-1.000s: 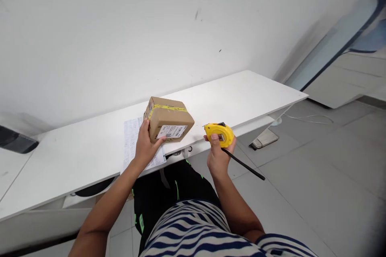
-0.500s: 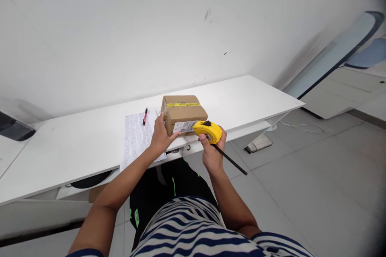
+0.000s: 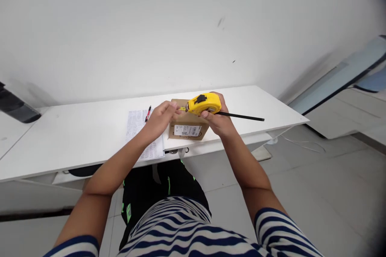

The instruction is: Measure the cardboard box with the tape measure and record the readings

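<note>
A yellow tape measure (image 3: pixel 197 105) with a black lock button and a dark strap is held in my right hand (image 3: pixel 219 115), above the cardboard box. My left hand (image 3: pixel 163 118) pinches the end of its yellow blade, of which a short piece shows between case and fingers. Below both hands the brown cardboard box (image 3: pixel 181 121) sits on the white desk (image 3: pixel 90 132), a white label on its near side. Hands and tape measure cover much of the box's top.
Left of the box lie a written sheet of paper (image 3: pixel 135 124) and a red and black pen (image 3: pixel 148 113). A dark object (image 3: pixel 18 106) stands at the far left. Behind the desk rises a white wall (image 3: pixel 144 32). A pale partition (image 3: pixel 337 74) leans into view at right.
My left hand has let go of the box and now grips the tape's end. The right hand has raised the tape measure from the box's near side to above its top.
</note>
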Available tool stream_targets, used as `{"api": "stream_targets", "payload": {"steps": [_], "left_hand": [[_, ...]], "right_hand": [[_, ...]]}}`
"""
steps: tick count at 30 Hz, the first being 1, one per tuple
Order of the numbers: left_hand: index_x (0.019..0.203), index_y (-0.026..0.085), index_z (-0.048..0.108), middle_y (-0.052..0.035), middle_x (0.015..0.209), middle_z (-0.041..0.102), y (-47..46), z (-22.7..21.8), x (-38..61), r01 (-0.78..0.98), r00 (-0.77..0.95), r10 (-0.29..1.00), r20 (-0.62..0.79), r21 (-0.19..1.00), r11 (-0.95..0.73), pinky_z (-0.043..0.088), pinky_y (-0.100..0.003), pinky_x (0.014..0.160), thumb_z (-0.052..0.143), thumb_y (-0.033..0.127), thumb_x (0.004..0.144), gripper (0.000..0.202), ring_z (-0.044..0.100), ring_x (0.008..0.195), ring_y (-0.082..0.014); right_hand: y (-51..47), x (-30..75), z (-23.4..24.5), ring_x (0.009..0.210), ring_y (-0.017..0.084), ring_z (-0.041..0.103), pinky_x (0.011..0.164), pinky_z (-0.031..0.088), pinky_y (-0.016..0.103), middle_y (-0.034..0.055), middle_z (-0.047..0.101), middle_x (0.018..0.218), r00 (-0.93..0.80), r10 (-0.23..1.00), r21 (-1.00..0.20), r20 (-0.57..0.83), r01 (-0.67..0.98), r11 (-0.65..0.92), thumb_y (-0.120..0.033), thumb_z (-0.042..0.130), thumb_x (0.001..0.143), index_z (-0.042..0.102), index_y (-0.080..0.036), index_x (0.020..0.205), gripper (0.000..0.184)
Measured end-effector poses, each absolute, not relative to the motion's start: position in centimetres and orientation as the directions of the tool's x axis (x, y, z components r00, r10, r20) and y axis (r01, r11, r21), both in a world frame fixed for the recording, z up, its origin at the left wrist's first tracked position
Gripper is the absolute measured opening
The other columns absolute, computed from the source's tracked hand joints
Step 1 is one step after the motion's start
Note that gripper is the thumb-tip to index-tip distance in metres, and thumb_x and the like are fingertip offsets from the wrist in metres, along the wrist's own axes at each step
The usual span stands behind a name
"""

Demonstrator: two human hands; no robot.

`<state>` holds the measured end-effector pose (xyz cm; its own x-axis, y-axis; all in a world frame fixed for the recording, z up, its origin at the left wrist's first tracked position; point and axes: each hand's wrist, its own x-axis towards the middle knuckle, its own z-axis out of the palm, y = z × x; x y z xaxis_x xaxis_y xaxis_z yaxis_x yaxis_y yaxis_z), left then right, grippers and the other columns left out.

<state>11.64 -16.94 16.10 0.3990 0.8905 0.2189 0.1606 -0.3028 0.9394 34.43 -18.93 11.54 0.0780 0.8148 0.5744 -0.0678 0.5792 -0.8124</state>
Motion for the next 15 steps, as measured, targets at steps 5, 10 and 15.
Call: {"api": "stream_targets", "payload": {"steps": [5, 10, 15], "left_hand": [[0.078, 0.018, 0.061, -0.0016, 0.072, 0.062, -16.9, 17.5, 12.8, 0.063, 0.556, 0.828, 0.076, 0.989, -0.133, 0.049, -0.029, 0.070, 0.070, 0.072, 0.082, 0.055, 0.058, 0.067, -0.0111], [0.065, 0.018, 0.056, 0.0023, 0.063, 0.052, -16.8, 16.8, 13.3, 0.033, 0.616, 0.785, 0.062, 0.994, -0.105, 0.042, -0.026, 0.062, 0.076, 0.068, 0.079, 0.056, 0.046, 0.059, -0.0074], [0.065, 0.019, 0.052, 0.0049, 0.057, 0.044, -15.1, 17.1, 13.0, -0.048, 0.527, 0.850, -0.009, 0.998, 0.040, 0.038, -0.025, 0.055, 0.082, 0.043, 0.079, 0.041, 0.040, 0.053, -0.0070]], "right_hand": [[-19.5, 34.4, 11.8, 0.098, 0.020, 0.066, 0.083, 0.060, 0.037, 0.0010, 0.067, 0.114, -0.016, 0.806, -0.807, 0.591, -0.016, 0.591, -0.050, 0.089, 0.075, 0.060, -0.036, 0.122, 0.057], [-19.8, 35.0, 11.0, 0.098, 0.019, 0.065, 0.081, 0.059, 0.034, 0.0002, 0.067, 0.113, -0.023, 0.824, -0.824, 0.566, -0.045, 0.565, -0.045, 0.092, 0.072, 0.060, -0.035, 0.121, 0.059], [-19.3, 36.5, 9.2, 0.089, 0.020, 0.066, 0.072, 0.059, 0.035, 0.0015, 0.069, 0.108, 0.069, 0.896, -0.892, 0.439, -0.087, 0.444, -0.060, 0.089, 0.069, 0.057, -0.032, 0.123, 0.069]]}}
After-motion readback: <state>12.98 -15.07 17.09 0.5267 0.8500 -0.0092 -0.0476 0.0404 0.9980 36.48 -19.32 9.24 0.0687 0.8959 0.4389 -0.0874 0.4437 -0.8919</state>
